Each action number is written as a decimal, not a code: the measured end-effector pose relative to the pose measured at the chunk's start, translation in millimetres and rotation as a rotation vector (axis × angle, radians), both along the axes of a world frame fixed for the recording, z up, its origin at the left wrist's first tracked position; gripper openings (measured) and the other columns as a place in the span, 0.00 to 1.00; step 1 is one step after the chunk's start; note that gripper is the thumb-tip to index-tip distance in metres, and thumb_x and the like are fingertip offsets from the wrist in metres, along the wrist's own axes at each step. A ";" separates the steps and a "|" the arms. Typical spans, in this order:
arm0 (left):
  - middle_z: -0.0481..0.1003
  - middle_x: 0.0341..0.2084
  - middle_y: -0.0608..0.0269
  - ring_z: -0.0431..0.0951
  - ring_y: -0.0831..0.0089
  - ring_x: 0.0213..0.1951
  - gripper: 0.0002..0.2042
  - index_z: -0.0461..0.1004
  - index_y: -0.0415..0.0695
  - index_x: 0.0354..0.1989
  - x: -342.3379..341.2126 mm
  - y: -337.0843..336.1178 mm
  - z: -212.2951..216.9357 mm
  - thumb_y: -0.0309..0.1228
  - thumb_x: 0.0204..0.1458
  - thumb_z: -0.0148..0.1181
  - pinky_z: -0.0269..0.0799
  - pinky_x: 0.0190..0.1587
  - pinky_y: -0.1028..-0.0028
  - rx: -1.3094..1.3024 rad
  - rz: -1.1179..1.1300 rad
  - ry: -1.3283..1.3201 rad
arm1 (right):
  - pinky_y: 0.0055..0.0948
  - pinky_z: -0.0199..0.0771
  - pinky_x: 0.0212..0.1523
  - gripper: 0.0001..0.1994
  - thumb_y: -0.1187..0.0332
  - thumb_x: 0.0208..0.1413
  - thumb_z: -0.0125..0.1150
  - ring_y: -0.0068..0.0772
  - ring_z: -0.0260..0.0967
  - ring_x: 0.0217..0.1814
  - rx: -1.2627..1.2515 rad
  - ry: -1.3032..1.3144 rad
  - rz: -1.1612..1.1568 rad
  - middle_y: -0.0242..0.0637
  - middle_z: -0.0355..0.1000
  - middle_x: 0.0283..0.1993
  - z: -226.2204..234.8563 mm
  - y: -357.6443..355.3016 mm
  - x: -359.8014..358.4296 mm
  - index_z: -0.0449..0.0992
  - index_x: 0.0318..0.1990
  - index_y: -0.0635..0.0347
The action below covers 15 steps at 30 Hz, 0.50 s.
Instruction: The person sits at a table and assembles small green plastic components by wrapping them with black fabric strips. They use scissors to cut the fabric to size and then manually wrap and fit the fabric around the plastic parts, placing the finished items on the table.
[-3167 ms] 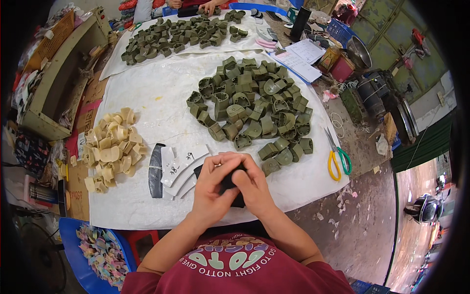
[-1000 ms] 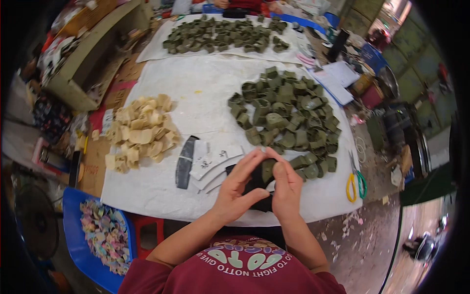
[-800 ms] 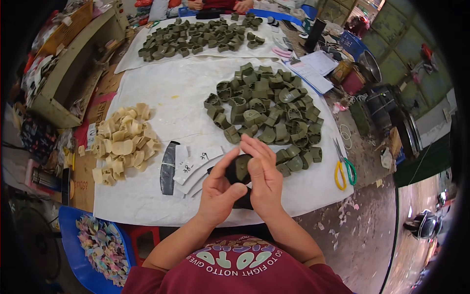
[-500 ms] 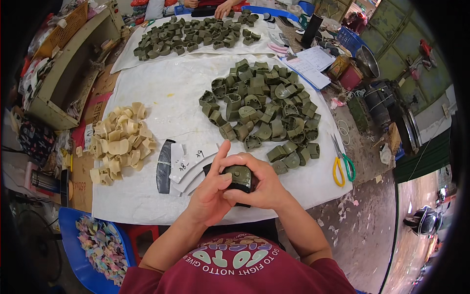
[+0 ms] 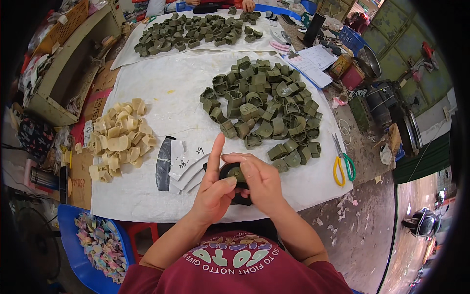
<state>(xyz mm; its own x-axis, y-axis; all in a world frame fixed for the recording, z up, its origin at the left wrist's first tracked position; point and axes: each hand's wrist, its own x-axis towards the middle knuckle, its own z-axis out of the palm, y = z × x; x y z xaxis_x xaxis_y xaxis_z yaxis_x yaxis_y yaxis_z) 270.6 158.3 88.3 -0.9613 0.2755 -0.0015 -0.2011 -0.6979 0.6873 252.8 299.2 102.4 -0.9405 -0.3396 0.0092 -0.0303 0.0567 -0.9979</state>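
Between my hands, close to the front edge of the table, is an olive-green shoe heel [image 5: 236,172] with a black strip of material around its sides. My left hand [image 5: 211,197] grips it from the left, thumb pressed on it and index finger pointing up. From the right, my right hand [image 5: 259,182] is closed round it, its thumb lying over the top face. My fingers hide much of the heel and strip. Just left of my hands lie curved white pattern cards [image 5: 183,164] and a tied bundle of black strips [image 5: 165,164].
A big pile of green heels [image 5: 264,105] lies beyond my hands, with beige moulded pieces [image 5: 120,137] at the left. Scissors [image 5: 343,164] rest near the right edge. A blue tub of scraps [image 5: 73,245] stands below left. Across the table, a co-worker's hand [image 5: 248,6] shows behind more heels.
My right thumb has moved up onto the heel's top, covering more of it. The heel has turned slightly in my hands. The co-worker's hand has shifted right.
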 end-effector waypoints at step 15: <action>0.74 0.40 0.59 0.76 0.73 0.39 0.21 0.70 0.40 0.49 7.5 -33.3 -22.0 0.46 0.63 0.44 0.73 0.39 0.74 -0.242 0.291 -0.001 | 0.31 0.56 0.64 0.19 0.66 0.65 0.46 0.42 0.59 0.66 -0.032 0.145 -0.009 0.48 0.63 0.61 -28.2 -47.1 19.5 0.65 0.59 0.68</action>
